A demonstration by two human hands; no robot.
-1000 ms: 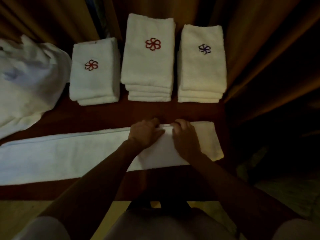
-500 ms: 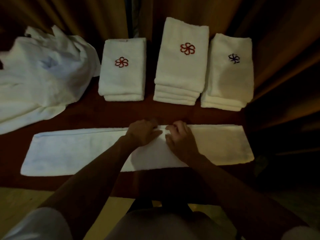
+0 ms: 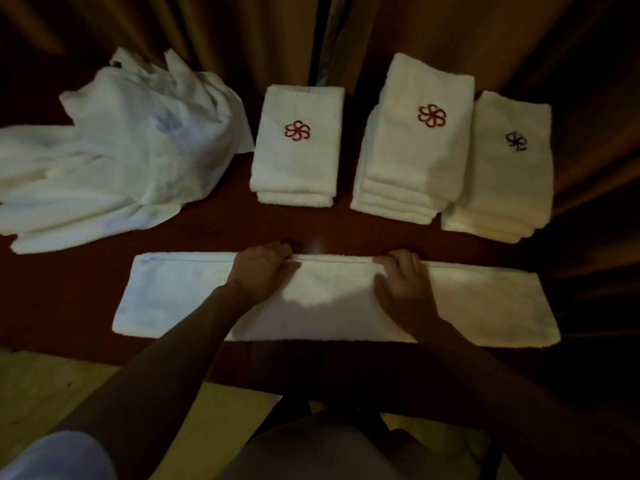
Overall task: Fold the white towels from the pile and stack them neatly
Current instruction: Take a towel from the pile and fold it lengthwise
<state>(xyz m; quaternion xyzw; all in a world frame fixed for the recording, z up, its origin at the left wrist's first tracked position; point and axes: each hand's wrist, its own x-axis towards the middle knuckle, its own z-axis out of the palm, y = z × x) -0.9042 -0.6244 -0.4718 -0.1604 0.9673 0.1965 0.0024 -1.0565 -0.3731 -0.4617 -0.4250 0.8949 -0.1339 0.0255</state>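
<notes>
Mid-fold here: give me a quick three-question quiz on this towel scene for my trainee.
1. True or false: both hands rest on the long folded towel.
2. How many folded stacks sit behind it?
A) two B) three C) four
3. Fill in: the unfolded pile lies to the ____ of the stacks.

Key:
1. True: the left hand and the right hand lie along its far edge.
2. B: the left stack, the middle stack, the right stack.
3. left

Dim warm light, dark red table (image 3: pixel 221 233), brown pleated curtains (image 3: pixel 242 39) behind, seemingly pale wooden floor (image 3: pixel 41 386) below
</notes>
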